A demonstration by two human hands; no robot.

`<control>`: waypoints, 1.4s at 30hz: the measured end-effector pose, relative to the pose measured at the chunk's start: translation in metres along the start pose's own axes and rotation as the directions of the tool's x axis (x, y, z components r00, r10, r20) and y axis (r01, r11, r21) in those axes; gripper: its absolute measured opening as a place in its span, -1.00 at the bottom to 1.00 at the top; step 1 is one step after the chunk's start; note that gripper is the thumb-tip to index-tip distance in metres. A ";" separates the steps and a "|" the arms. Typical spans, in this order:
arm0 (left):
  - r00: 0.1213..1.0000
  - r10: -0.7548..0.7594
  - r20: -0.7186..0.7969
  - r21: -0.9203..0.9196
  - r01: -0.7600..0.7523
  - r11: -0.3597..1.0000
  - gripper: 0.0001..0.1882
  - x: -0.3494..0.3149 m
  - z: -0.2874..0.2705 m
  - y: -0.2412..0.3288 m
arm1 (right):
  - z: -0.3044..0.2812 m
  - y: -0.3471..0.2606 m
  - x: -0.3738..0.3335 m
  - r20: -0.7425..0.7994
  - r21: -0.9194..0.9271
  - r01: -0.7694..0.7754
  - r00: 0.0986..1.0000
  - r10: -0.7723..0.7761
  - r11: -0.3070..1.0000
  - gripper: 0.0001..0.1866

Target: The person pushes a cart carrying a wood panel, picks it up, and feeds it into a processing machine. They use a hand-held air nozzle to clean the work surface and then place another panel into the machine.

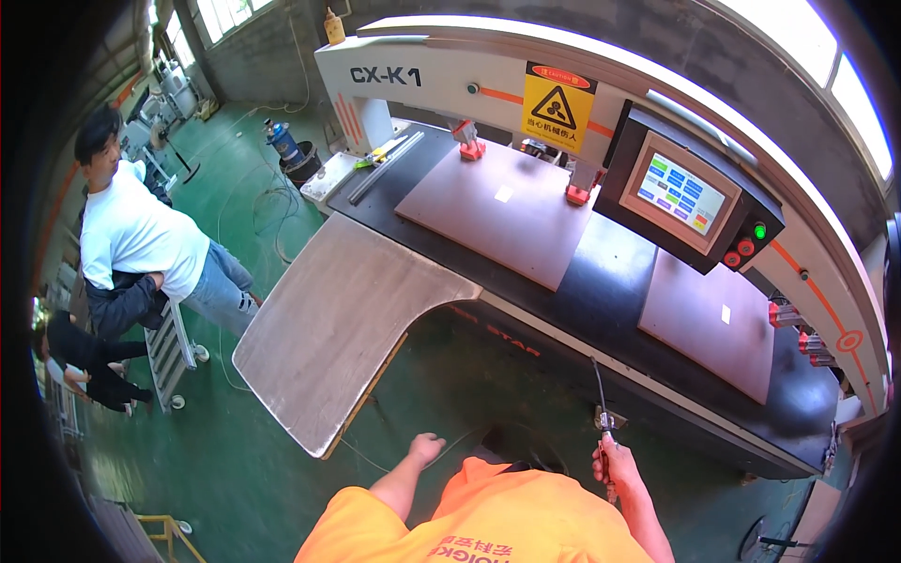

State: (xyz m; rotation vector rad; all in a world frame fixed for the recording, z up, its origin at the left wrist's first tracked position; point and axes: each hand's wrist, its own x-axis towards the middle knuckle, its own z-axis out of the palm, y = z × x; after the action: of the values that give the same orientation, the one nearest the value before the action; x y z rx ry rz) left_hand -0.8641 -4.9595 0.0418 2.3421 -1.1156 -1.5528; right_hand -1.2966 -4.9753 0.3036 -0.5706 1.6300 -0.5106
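My right hand [613,462] is wrapped round the grip of an air blow gun [603,413]. Its long thin nozzle points up toward the front edge of the machine's black table [615,272]. Lower and to the left, my left hand [427,448] hangs over the floor with fingers curled in. A thin pale hose [460,437] passes by it; whether the fingers hold it I cannot make out. Beyond that hand is a grey metal side table [347,328] with a curved edge. On the black table lie two brown panels, one left [497,211] and one right [709,324], each with a small white label.
A control box with a lit touchscreen [680,192] and buttons overhangs the table from the white machine beam [432,66]. Red-footed clamps [471,150] stand at the back. A person in a white shirt [141,225] stands at left by a wheeled grey rack [171,352]; another person [89,357] is behind.
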 end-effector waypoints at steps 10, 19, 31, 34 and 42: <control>0.979 0.169 0.114 0.121 -0.183 0.976 -0.41 -0.026 0.001 0.079 | 0.004 -0.007 0.022 -0.032 0.059 0.030 0.999 -0.028 0.998 -0.46; 0.999 0.053 0.000 0.149 -0.052 0.987 -0.43 0.006 -0.036 0.067 | -0.003 0.002 0.029 -0.072 0.090 0.021 0.997 -0.015 0.996 -0.44; 0.979 0.123 0.164 0.127 -0.145 0.981 -0.41 -0.012 -0.002 0.108 | 0.023 -0.008 0.022 -0.007 -0.070 0.067 0.998 -0.068 0.995 -0.55; 0.981 0.122 0.152 0.146 -0.145 0.979 -0.42 -0.010 -0.002 0.103 | 0.027 -0.011 0.018 -0.007 -0.103 0.080 0.997 -0.081 0.991 -0.54; 0.994 0.072 0.084 0.151 -0.084 0.985 -0.43 0.014 -0.007 0.068 | -0.007 -0.021 0.030 -0.132 -0.004 0.078 0.988 -0.077 0.997 -0.52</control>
State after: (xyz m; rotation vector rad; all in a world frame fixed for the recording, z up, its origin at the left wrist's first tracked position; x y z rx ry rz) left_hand -0.8903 -5.0192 0.0664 2.3175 -1.3747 -1.5971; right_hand -1.3048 -5.0108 0.2946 -0.6120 1.7379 -0.6176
